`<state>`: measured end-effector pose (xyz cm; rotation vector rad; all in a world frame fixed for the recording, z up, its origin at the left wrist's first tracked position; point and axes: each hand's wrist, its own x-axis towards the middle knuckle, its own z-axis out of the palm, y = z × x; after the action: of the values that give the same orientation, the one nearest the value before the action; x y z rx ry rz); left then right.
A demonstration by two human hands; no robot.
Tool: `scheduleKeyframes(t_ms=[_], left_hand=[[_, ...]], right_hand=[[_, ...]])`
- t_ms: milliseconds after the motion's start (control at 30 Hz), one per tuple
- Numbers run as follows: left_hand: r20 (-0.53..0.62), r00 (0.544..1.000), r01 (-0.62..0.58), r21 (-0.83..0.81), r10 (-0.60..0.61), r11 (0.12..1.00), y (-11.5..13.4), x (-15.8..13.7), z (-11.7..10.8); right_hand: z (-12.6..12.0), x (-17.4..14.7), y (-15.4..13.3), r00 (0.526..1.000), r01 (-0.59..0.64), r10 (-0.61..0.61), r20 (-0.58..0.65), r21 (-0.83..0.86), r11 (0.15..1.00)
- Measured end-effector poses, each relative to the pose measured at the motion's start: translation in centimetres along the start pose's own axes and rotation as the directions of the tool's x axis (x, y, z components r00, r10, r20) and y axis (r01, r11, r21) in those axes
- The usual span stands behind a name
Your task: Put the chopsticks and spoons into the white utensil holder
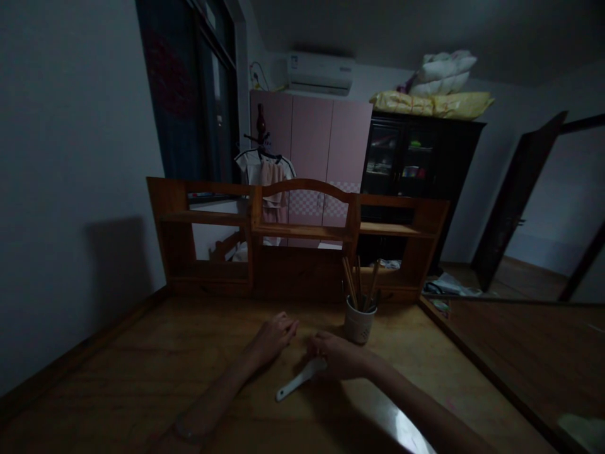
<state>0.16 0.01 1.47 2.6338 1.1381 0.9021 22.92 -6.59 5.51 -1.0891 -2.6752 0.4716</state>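
Observation:
A white spoon (299,383) is over the wooden desk, its holed handle end pointing down and left. My right hand (336,356) is at the spoon's other end, fingers curled together around it; the bowl is mostly hidden by the hand. To the left, my left hand (274,337) rests on the desktop with loosely bent fingers and nothing visible in it. Just beyond my right hand stands a pale cup (359,323) holding several wooden chopsticks (350,282) and other thin utensils, upright and leaning.
A wooden shelf unit (305,232) borders the desk's (189,347) far edge. A wall (70,221) closes off the left side. Right of the desk's raised edge is another brown surface (529,353). Behind are a pink wardrobe (312,139), a dark cabinet (425,157) and hanging clothes (271,176).

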Motion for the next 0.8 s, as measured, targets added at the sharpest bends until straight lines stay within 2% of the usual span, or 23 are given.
scheduleKeyframes(t_ms=[100,200,267,300,400,467,567,600,633,700,800], left_hand=[[-0.012,1.000,0.004,-0.011,-0.004,1.000,-0.2,-0.1,0.2],[-0.006,1.000,0.003,-0.008,-0.003,1.000,-0.4,-0.1,0.4],[-0.002,1.000,0.008,-0.015,-0.008,1.000,-0.5,-0.1,0.3],[-0.002,1.000,0.013,-0.020,-0.013,1.000,-0.5,0.0,0.3],[-0.004,0.999,0.046,-0.027,-0.046,0.999,-0.3,0.1,0.1],[0.019,0.999,0.049,-0.029,-0.048,0.998,-0.2,0.1,0.0],[0.038,0.998,0.049,-0.034,-0.048,0.998,0.1,0.2,-0.1],[0.038,0.998,0.054,-0.035,-0.053,0.998,0.1,0.2,-0.1],[0.034,0.998,0.063,-0.034,-0.062,0.997,0.1,0.2,-0.1],[0.033,0.997,0.070,-0.030,-0.069,0.997,0.2,0.2,0.0],[0.039,0.997,0.071,-0.032,-0.070,0.997,0.2,0.2,0.2]], right_hand=[[0.0,1.0,1.0,0.989,-0.039,0.038,0.141,0.007,0.999],[-0.7,2.4,1.7,0.924,-0.066,0.071,0.376,-0.024,0.997],[-1.5,3.2,1.5,0.897,-0.036,0.051,0.439,-0.043,0.998],[-2.1,3.6,1.2,0.902,-0.026,0.049,0.429,-0.058,0.998],[-4.8,4.1,-0.4,0.934,-0.029,0.069,0.352,-0.119,0.992],[-7.6,3.9,-1.8,0.953,-0.027,0.064,0.295,-0.127,0.992],[-12.7,2.0,-3.5,0.999,-0.001,0.003,0.049,-0.047,0.999],[-14.3,1.0,-3.8,0.999,-0.031,0.031,-0.038,0.012,0.999],[-15.8,-0.2,-3.9,0.990,-0.068,0.079,-0.118,0.095,0.993],[-18.1,-2.9,-3.5,0.943,-0.140,0.206,-0.263,0.249,0.958],[-20.0,-6.5,-1.6,0.874,-0.121,0.267,-0.407,0.350,0.929]])
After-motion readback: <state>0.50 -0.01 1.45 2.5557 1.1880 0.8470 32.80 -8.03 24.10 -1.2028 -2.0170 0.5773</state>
